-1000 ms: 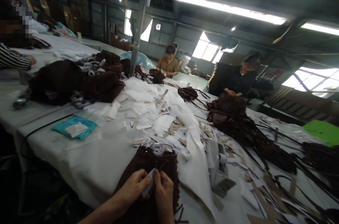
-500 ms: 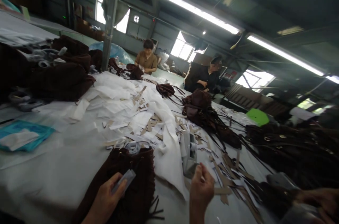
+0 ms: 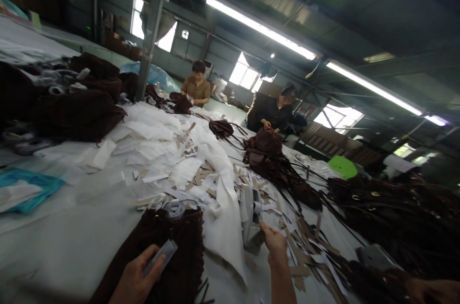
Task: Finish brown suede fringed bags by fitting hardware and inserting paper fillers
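My left hand grips a folded strip of translucent plastic between thumb and fingers, above a dark brown fringed bag lying flat. A coil of pale cord or plastic rests at the top edge of that bag. My right hand is at the side of a clear plastic bag, its fingers drawn together on the edge. A small dark-and-white item shows inside the plastic; I cannot make out what it is.
Paper and card scraps litter the table around white sheets. Brown bags and straps pile up centre and right. A blue packet lies left. Two people work across the table; another person's hand shows lower right.
My right hand has moved forward from a raised pinch to the edge of the clear plastic bag. My left hand still holds the plastic strip. The view has shifted slightly.
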Demonstrator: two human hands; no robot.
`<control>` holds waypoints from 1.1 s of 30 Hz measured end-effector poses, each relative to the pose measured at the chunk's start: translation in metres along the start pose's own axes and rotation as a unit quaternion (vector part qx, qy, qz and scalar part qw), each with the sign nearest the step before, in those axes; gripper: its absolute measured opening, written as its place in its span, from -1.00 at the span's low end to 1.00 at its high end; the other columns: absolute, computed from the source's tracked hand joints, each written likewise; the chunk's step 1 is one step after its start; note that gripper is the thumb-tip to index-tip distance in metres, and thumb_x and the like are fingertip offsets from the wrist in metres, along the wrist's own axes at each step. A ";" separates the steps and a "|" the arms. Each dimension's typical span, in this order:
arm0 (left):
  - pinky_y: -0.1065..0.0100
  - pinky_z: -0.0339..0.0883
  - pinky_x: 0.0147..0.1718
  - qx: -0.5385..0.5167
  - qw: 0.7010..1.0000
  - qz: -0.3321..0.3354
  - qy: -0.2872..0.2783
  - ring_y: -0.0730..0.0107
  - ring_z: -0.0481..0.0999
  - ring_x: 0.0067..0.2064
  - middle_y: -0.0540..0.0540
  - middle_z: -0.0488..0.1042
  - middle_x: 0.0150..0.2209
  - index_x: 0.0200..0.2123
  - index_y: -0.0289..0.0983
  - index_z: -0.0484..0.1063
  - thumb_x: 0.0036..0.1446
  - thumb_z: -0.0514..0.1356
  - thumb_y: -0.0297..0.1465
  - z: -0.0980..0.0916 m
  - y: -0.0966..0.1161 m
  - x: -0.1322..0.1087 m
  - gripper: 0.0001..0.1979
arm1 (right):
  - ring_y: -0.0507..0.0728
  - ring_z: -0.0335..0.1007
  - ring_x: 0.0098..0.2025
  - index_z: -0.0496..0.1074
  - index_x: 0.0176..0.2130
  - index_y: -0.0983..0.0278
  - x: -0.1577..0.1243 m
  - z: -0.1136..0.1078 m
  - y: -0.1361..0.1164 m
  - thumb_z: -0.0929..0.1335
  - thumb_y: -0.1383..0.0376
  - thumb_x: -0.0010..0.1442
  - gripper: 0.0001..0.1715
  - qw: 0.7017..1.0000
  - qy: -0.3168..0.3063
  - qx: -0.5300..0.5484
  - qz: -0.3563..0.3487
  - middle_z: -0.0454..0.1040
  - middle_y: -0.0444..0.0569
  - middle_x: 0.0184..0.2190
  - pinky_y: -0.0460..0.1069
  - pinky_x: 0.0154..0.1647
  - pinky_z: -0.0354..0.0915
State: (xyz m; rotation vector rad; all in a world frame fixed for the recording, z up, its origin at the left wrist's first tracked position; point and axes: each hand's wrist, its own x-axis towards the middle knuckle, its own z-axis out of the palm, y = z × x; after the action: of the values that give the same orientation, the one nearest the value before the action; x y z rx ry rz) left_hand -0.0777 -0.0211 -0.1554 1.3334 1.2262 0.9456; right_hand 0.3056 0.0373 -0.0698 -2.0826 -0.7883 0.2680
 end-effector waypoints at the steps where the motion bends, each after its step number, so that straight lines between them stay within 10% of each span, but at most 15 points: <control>1: 0.44 0.23 -0.47 -0.001 1.000 0.002 0.001 0.35 0.35 -0.48 0.05 0.29 -0.58 -0.42 -0.26 0.41 0.10 0.05 0.05 0.000 0.000 0.000 -0.52 | 0.20 0.42 -0.51 0.49 -0.63 0.31 -0.001 0.000 -0.001 0.39 0.08 -0.19 -0.67 1.000 0.011 0.008 0.014 0.47 0.00 -0.70 0.00 -0.49 0.27; 10: 0.46 0.24 -0.46 -0.004 1.000 -0.001 0.011 0.37 0.34 -0.47 0.05 0.32 -0.55 -0.39 -0.27 0.43 0.08 0.07 0.07 0.000 -0.004 -0.001 -0.50 | 0.28 0.49 -0.28 0.56 -0.45 0.34 -0.029 -0.024 0.003 0.38 -0.16 -0.26 -0.36 0.998 0.048 0.033 0.009 0.60 0.10 -0.44 0.02 -0.27 0.34; 20: 0.46 0.27 -0.46 0.001 1.000 -0.004 0.012 0.34 0.36 -0.47 0.04 0.35 -0.56 -0.39 -0.26 0.44 0.06 0.09 0.06 -0.003 -0.001 -0.003 -0.53 | 0.25 0.41 -0.53 0.53 -0.54 0.33 -0.058 -0.013 0.033 0.24 -0.25 -0.10 -0.27 0.997 0.028 -0.068 -0.030 0.53 0.14 -0.62 0.04 -0.48 0.22; 33: 0.45 0.14 -0.48 0.007 0.999 0.031 0.034 0.43 0.28 -0.49 0.07 0.25 -0.55 -0.36 -0.30 0.38 0.21 0.02 -0.17 -0.005 0.023 -0.008 -0.67 | 0.35 0.45 -0.33 0.41 -0.56 0.23 -0.051 -0.011 0.018 0.23 0.08 -0.02 -0.67 0.982 -0.009 -0.191 0.005 0.53 0.13 -0.57 0.09 -0.30 0.21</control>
State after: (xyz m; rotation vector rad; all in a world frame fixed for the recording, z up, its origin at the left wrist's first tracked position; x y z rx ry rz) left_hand -0.0804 -0.0264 -0.1308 1.3664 1.2511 1.0343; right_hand 0.2787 -0.0091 -0.0826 -2.4461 -0.8951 0.1484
